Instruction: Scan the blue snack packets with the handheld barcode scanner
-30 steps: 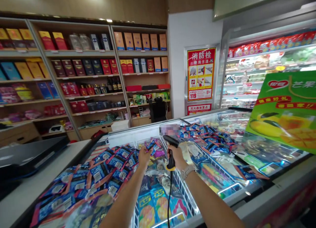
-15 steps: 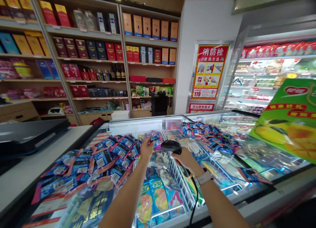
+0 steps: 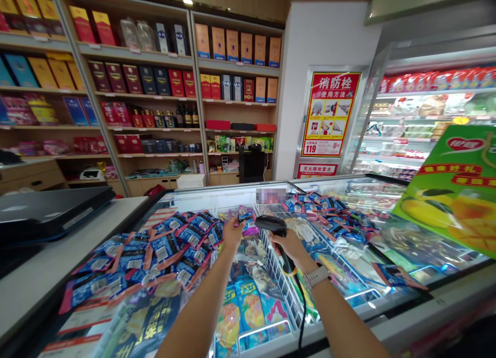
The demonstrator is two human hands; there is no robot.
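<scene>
Over the glass top of a chest freezer, my left hand [image 3: 233,233] is closed on the edge of a small blue and pink packet [image 3: 246,217] with a barcode on it. My right hand [image 3: 287,244] grips a black handheld barcode scanner [image 3: 271,224], its head turned left toward the packet, a short gap between them. A black cable [image 3: 304,309] hangs from the scanner's handle. To the left of my left arm lies a pile of similar blue packets [image 3: 165,249], many with barcodes up. Another pile of these packets [image 3: 329,211] is beyond my right hand.
White wire baskets [image 3: 284,280] with frozen goods show through the freezer glass. One single packet [image 3: 397,275] lies at the right. A green mango box [image 3: 449,187] stands at the right edge. A black flat device [image 3: 54,208] sits on the left counter. Shelves of boxes line the back wall.
The scanner's head has tilted and shifted slightly right, while the held packet has moved a little right. The whole view has shifted slightly. Both holds are unchanged.
</scene>
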